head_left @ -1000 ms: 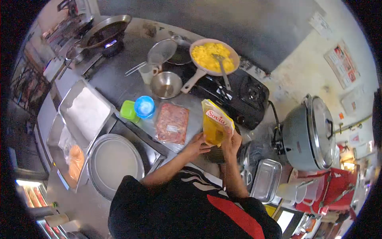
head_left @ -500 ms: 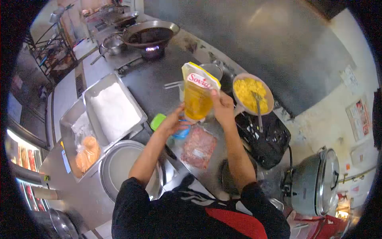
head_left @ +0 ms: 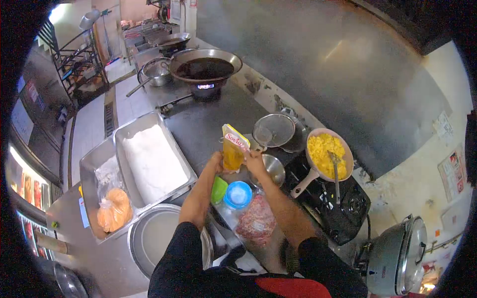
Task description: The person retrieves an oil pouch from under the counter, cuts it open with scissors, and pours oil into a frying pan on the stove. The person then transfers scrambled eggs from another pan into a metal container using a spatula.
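Observation:
My left hand (head_left: 217, 163) and my right hand (head_left: 254, 163) hold a pouch of yellow oil (head_left: 232, 152) upright between them, out over the steel counter. Its red brand label shows near the top. Just below the hands are a green container (head_left: 218, 189) and a blue tub (head_left: 238, 194) with pale contents. A flat pack of ground meat (head_left: 256, 221) lies by my right forearm. Partly behind that forearm is a metal bowl (head_left: 273, 170). A round strainer (head_left: 274, 130) rests farther back.
A wok of dark liquid (head_left: 205, 68) sits on a burner at the back. At left are a tray of white powder (head_left: 155, 166) and a large round pan (head_left: 154, 236). On the right, a pan of yellow food (head_left: 325, 149) stands on a black stove, near a large cooker (head_left: 392, 258).
The pouch, held in both hands, has moved forward and away from my body, past the meat pack. The view has turned toward the wok, which now shows more fully.

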The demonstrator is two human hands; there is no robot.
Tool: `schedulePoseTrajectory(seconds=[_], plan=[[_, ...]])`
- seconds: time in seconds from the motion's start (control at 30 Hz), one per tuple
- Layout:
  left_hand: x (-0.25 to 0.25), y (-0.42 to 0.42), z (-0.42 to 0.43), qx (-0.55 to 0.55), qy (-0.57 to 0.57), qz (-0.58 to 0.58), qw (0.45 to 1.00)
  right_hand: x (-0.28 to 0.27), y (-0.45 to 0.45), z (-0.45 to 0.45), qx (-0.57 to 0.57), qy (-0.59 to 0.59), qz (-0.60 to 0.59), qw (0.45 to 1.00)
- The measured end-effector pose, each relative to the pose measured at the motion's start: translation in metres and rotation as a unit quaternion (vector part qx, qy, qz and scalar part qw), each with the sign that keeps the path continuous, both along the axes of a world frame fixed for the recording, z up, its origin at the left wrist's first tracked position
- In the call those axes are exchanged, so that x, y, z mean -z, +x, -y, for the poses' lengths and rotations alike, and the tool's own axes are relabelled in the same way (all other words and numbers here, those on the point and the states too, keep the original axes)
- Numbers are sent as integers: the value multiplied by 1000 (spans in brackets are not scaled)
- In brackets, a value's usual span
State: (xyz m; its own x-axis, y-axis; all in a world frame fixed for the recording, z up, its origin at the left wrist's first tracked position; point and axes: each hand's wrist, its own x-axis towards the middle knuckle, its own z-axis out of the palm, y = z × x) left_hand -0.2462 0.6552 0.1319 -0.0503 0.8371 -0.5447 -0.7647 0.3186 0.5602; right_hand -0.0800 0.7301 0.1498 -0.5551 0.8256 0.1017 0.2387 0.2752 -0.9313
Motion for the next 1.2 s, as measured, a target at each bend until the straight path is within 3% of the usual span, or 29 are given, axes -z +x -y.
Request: schedulePoseTrajectory(seconds=[0.1,0.17,0.2,0.23,0.33,0.37,0.47,0.53,0.57,0.6,0.63,0.7,0.73,0.8,0.87,0.97,1.07,1.1,1.2], plan=[[-14,16,11,-53,-48,-7,997,-17,14,24,-6,-75,-50,996],[7,9,-1,-54,-101,-3,993,5,26,20,11,42,56,997],[18,7,-3,-53,-77,-59,994,19,34,19,20,99,111,989],[25,6,-6,-51,-50,-114,991,-13,37,36,48,-47,17,998],[-6,13,0,5,35,-196,980,16,50,27,22,76,30,996],[-17,18,2,37,64,-207,976,-14,57,43,57,69,65,994],[8,18,0,-44,106,-225,968,-25,83,66,71,154,-33,985],[-10,11,9,49,154,-251,955,-63,125,108,69,75,-64,993],[-13,18,11,-1,123,-250,960,-77,151,130,75,34,-79,993],[-11,8,12,84,197,-246,945,-77,183,153,104,63,-46,992],[-10,8,11,58,141,-248,957,-75,221,181,131,89,-11,987],[0,-6,6,85,173,-252,948,-69,291,239,209,138,102,963],[-42,19,29,20,100,-269,958,-67,321,271,256,161,176,937],[-26,4,34,13,98,-281,955,-36,379,333,370,155,259,878],[-24,6,38,-7,108,-310,944,-12,418,390,442,42,344,827],[-39,21,39,-49,61,-301,951,19,438,438,462,-107,390,790],[-73,53,53,-87,41,-367,925,83,460,461,381,-164,340,844],[-82,67,63,-89,60,-382,918,101,465,466,402,-112,259,871],[-87,99,87,-94,93,-411,902,72,467,452,385,-315,182,848]])
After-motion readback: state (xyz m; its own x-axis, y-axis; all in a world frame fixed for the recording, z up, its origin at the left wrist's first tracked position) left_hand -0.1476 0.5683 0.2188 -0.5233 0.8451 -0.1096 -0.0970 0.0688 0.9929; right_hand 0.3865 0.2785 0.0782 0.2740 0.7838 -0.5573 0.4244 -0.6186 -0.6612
